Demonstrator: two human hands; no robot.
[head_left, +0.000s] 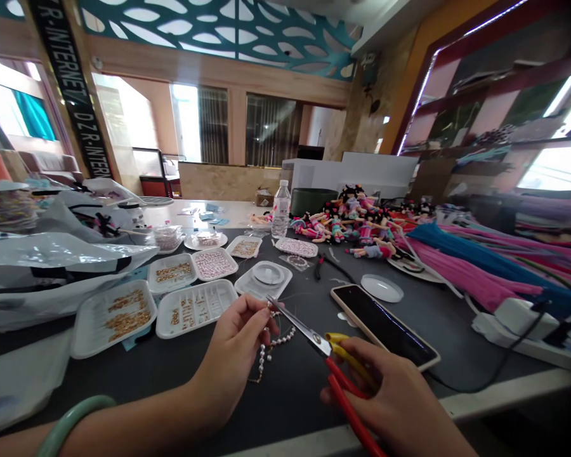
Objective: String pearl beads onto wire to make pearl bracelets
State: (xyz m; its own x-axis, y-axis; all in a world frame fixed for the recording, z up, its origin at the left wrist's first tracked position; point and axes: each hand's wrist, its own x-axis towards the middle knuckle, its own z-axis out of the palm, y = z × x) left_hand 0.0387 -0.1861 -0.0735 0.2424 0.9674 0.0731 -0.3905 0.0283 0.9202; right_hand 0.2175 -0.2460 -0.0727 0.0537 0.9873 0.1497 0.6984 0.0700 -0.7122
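Observation:
Between the thumb and fingers of my left hand (pixel 247 339) is one end of a beaded bracelet (pixel 282 340). Its strand of pearl-like beads hangs below and to the right of the fingertips. My right hand (pixel 385 387) is wrapped round the red and yellow handles of a pair of scissors (pixel 309 331). The blades point up and left, with their tip right at my left fingertips. They look closed or nearly so. A thin thread shows above the tip. Whether the blades touch it I cannot tell.
Left of my hands stand white trays of gold findings (pixel 113 320) and pink-white beads (pixel 214 263). A phone (pixel 385 324) lies at right, with a white lid (pixel 381 288) behind it. Further back are pliers (pixel 333 266), a water bottle (pixel 281 209) and piled dolls (pixel 347 216).

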